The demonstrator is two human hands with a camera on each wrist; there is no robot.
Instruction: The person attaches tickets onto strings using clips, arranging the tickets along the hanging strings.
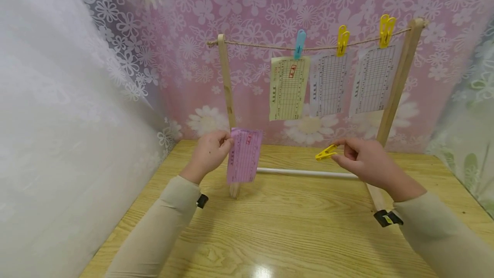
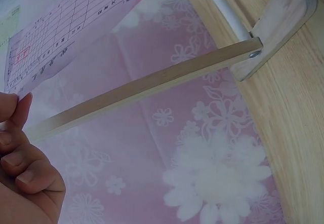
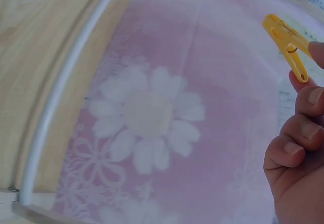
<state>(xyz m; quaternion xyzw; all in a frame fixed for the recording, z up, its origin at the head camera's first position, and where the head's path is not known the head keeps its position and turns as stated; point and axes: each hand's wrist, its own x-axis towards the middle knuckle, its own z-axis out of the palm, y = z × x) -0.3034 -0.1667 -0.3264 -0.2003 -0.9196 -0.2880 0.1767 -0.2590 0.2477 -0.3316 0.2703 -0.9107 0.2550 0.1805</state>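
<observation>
My left hand point(image 1: 210, 153) pinches a pink printed form point(image 1: 245, 155) by its upper left edge, holding it in front of the rack's left post point(image 1: 227, 85). The left wrist view shows the same pink form point(image 2: 71, 26) between thumb and forefinger, its other fingers curled. On the right, my right hand point(image 1: 364, 160) holds a yellow clothespin point(image 1: 326, 152) between thumb and forefinger, its tip pointing left. In the right wrist view the yellow clothespin point(image 3: 286, 46) is at the upper right. Both hands are below the twine point(image 1: 262, 46).
From the twine hang a yellow form point(image 1: 289, 89) under a blue clothespin point(image 1: 299, 44) and two white forms point(image 1: 329, 85) under yellow clothespins point(image 1: 342, 41). A white rod point(image 1: 305, 172) joins the wooden posts low down. Floral curtains surround the wooden table point(image 1: 293, 231).
</observation>
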